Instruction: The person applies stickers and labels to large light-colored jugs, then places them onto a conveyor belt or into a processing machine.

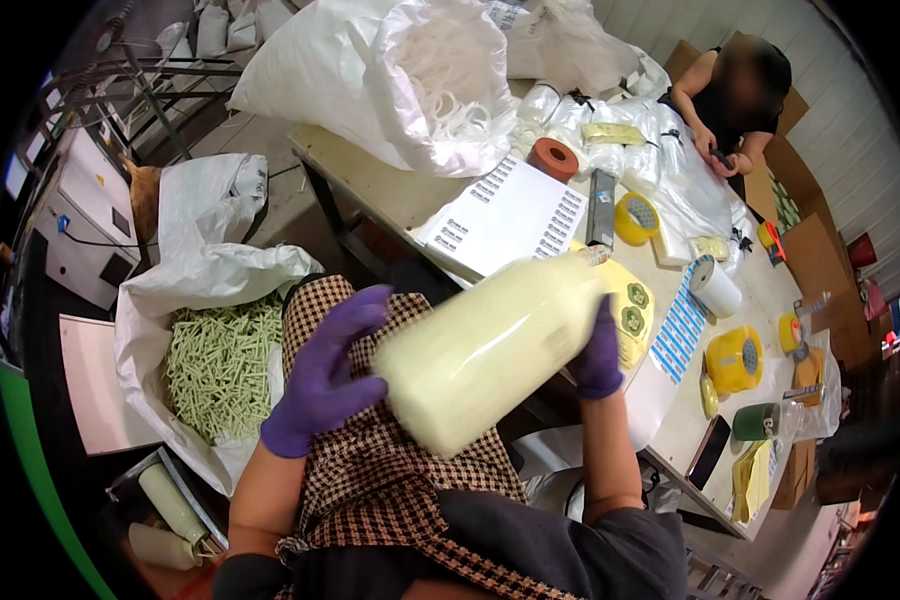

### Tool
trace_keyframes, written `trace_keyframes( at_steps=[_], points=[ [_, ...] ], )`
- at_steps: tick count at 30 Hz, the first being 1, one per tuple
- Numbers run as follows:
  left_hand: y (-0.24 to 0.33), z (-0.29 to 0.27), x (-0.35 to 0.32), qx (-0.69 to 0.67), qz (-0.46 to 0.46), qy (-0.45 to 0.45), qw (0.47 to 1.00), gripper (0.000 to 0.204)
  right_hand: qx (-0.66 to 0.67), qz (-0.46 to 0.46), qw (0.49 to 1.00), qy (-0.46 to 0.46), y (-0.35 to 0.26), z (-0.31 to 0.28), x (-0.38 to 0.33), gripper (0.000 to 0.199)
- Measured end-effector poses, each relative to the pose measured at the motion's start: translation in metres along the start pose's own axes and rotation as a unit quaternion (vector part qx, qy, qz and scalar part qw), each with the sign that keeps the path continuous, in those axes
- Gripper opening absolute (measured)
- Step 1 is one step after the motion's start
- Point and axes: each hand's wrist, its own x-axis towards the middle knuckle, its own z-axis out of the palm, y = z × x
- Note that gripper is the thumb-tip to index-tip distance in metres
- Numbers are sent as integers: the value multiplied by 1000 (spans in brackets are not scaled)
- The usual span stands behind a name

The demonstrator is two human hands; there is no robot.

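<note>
A large, glossy, pale yellow bottle-shaped thing (490, 350) is tilted in front of me above my lap, its narrow neck up to the right. Its wide end is slightly blurred. My right hand (600, 355), in a purple glove, grips it near the neck end, with part of the fingers hidden behind it. My left hand (325, 375), gloved the same way, is beside the wide end with fingers spread and the thumb close to the surface; whether it touches I cannot tell. A checked apron (340, 480) covers my lap.
At my left stands a white sack (185, 290) of small pale green sticks (220, 365). The table (355, 180) bears a sack of white rings (450, 100), a label sheet (505, 220), tape rolls (635, 218) and a phone (708, 450). Another person (740, 100) sits at its far right.
</note>
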Motion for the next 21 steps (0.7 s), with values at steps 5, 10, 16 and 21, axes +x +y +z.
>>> trace_keyframes(
  at_steps=[5, 10, 16, 21],
  points=[
    [-32, -22, -45, -127, -102, 171, 972, 46, 278, -181, 939, 95, -101, -109, 44, 47],
    [-36, -50, -110, -44, -172, 233, 956, 32, -705, -360, 611, -5, -133, -125, 111, 39],
    [-59, -83, -312, 79, -162, 507, 843, 25, -658, -310, 670, -151, 30, -68, 74, 36],
    [-30, -100, -562, -61, -200, 808, 552, 14, -137, -80, 987, -5, 80, -15, 29, 30]
  ],
)
